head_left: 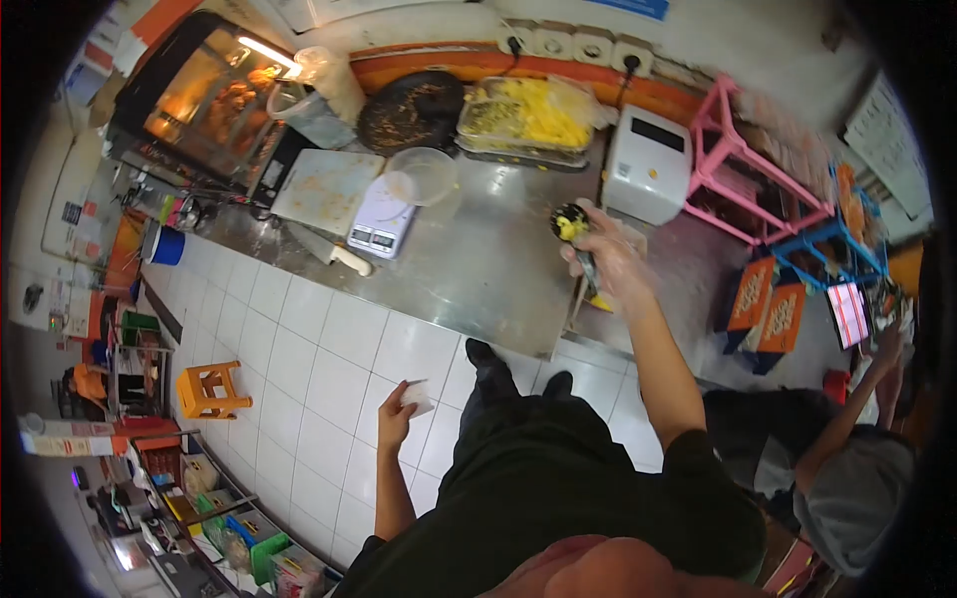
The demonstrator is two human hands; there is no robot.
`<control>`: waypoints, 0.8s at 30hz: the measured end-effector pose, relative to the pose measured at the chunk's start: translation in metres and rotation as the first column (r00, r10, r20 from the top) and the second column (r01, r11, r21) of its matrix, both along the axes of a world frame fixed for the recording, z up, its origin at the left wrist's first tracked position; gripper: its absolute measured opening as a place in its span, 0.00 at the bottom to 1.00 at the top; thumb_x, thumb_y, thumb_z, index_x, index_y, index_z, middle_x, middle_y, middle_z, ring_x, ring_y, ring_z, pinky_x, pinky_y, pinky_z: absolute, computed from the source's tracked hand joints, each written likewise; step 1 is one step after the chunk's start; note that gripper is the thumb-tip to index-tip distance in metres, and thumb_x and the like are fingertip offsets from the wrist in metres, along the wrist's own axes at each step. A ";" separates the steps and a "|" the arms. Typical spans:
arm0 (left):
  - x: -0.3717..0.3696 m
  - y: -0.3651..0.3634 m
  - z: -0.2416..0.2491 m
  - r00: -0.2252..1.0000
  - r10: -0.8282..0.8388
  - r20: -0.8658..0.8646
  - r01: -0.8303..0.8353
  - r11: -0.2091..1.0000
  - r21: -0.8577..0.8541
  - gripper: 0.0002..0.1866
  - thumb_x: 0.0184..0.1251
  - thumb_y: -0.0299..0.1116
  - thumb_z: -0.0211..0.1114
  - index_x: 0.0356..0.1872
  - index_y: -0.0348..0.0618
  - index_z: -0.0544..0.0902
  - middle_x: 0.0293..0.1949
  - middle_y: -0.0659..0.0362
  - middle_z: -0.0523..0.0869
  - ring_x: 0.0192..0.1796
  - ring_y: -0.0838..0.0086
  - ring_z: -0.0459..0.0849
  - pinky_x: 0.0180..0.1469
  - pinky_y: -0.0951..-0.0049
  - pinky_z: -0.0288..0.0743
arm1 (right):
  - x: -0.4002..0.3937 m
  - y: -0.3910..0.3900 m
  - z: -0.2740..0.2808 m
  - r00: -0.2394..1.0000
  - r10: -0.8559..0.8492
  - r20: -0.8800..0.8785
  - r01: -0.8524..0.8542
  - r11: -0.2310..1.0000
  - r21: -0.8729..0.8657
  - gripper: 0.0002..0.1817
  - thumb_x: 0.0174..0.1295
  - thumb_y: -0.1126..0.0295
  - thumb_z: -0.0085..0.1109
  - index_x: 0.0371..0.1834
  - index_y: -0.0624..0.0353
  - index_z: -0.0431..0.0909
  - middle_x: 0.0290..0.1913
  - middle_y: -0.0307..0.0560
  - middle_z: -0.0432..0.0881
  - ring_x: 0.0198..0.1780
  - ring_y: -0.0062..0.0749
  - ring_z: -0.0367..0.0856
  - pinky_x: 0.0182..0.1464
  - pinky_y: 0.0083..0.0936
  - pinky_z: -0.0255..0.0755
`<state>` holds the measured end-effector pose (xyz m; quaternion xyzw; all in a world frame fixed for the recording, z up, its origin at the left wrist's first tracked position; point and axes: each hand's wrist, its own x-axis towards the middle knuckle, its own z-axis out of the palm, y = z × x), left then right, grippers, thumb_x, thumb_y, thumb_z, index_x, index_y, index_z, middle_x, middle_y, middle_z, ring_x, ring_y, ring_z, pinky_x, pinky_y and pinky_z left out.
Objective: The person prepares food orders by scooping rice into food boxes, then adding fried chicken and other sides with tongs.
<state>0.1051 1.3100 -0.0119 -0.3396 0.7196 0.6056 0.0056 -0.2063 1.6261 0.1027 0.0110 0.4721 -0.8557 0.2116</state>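
Observation:
In the head view, my right hand (610, 257), in what looks like a clear plastic glove, is closed round a dark roll-like item (569, 222) with yellow filling at its top. It is above the right part of the steel counter (498, 259), left of a white printer (648, 164). Low on the left, over the tiled floor, my left hand (397, 411) pinches a small whitish bag or sheet (418, 398). On the counter are a digital scale (379, 224) with a clear bowl (423, 176), a cutting board (327, 189) and a knife (349, 260).
A tray of yellow food (528, 115) and a black pan (411, 110) line the wall beside a lit display oven (214, 100). Pink rack (743, 164) stands right. An orange stool (212, 390) is on the floor. Another person (857, 488) is at the far right.

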 end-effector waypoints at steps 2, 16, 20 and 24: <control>-0.025 0.007 0.027 0.993 -0.047 -0.105 0.051 0.998 0.037 0.32 0.51 0.14 0.55 0.63 0.29 0.65 0.56 0.49 0.75 0.55 0.67 0.77 0.55 0.73 0.72 | -0.042 -0.040 -0.002 0.994 0.108 0.002 -0.108 0.986 0.124 0.35 0.48 0.80 0.48 0.65 0.62 0.59 0.42 0.48 0.75 0.30 0.29 0.76 0.28 0.23 0.72; -0.171 -0.079 0.180 0.695 -0.200 -0.690 0.281 0.960 0.005 0.46 0.49 0.12 0.56 0.72 0.41 0.47 0.66 0.52 0.64 0.58 0.73 0.73 0.54 0.76 0.69 | -0.138 -0.181 -0.013 0.993 0.068 -0.095 -0.012 0.870 0.492 0.34 0.60 0.64 0.55 0.68 0.58 0.54 0.50 0.46 0.72 0.40 0.35 0.76 0.42 0.33 0.75; -0.192 -0.124 0.194 0.663 -0.193 -0.723 0.390 0.914 0.114 0.47 0.48 0.13 0.56 0.72 0.41 0.45 0.67 0.52 0.61 0.61 0.72 0.69 0.58 0.74 0.66 | -0.075 -0.173 0.006 0.991 0.133 -0.006 -0.114 0.870 0.479 0.37 0.60 0.63 0.56 0.70 0.60 0.51 0.56 0.47 0.69 0.44 0.33 0.75 0.45 0.32 0.74; -0.212 -0.157 0.196 0.622 -0.258 -0.739 0.457 0.886 0.075 0.48 0.48 0.14 0.58 0.72 0.41 0.44 0.68 0.52 0.59 0.62 0.72 0.68 0.59 0.73 0.65 | -0.036 -0.157 -0.012 0.997 0.046 0.067 -0.069 0.915 0.397 0.36 0.58 0.63 0.60 0.68 0.58 0.55 0.55 0.49 0.70 0.42 0.36 0.77 0.44 0.33 0.75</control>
